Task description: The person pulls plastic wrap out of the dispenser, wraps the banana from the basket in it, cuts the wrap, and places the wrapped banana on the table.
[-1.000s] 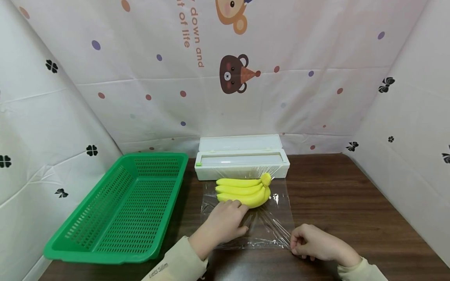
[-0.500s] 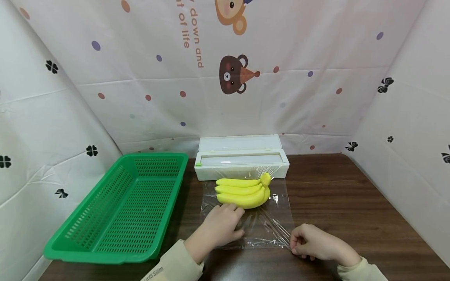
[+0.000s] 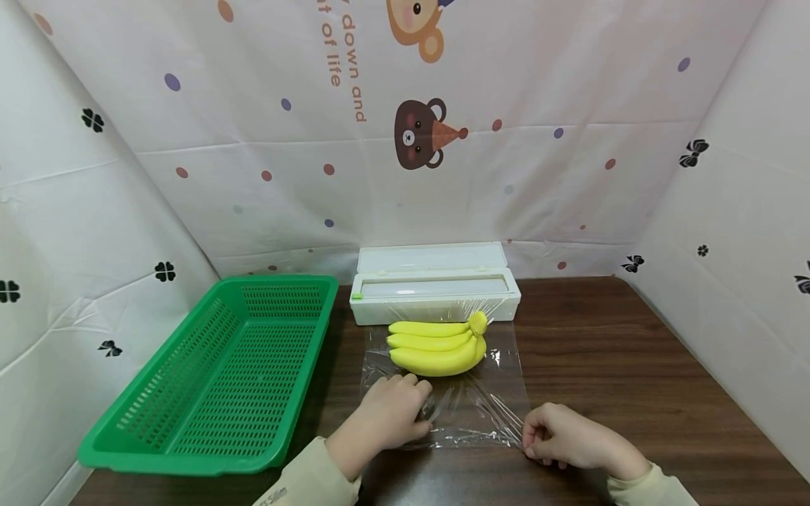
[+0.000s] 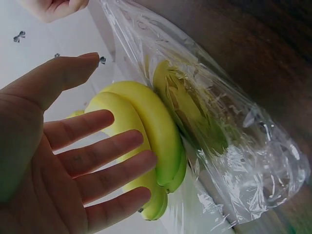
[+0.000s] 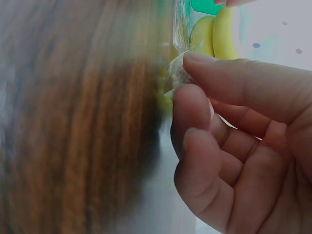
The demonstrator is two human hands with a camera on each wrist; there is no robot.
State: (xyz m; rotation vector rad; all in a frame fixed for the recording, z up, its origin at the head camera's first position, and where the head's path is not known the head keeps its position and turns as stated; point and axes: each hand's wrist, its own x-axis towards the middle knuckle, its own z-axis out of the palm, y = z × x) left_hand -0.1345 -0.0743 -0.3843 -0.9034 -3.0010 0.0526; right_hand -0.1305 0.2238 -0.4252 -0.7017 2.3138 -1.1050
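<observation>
A bunch of yellow bananas (image 3: 436,351) lies on a sheet of clear plastic wrap (image 3: 468,414) spread over the table. The wrap runs back to a white wrap dispenser (image 3: 436,302) whose lid stands raised. Just in front of the bananas is my left hand (image 3: 389,414), over the wrap; the left wrist view shows its fingers (image 4: 105,168) extended and apart, holding nothing. At the wrap's near right corner my right hand (image 3: 566,436) pinches the plastic between thumb and forefinger, and the right wrist view shows the gathered film at the fingertips (image 5: 200,57).
A green perforated basket (image 3: 247,386) stands on the left of the dark wooden table (image 3: 601,351). White printed cloth (image 3: 538,176) hangs behind and along both sides. A small green slider (image 3: 357,296) sits at the dispenser's left end.
My left hand has drawn back from the front banana, toward the near left, and is now apart from the bunch. The right hand keeps its pinch on the wrap's corner.
</observation>
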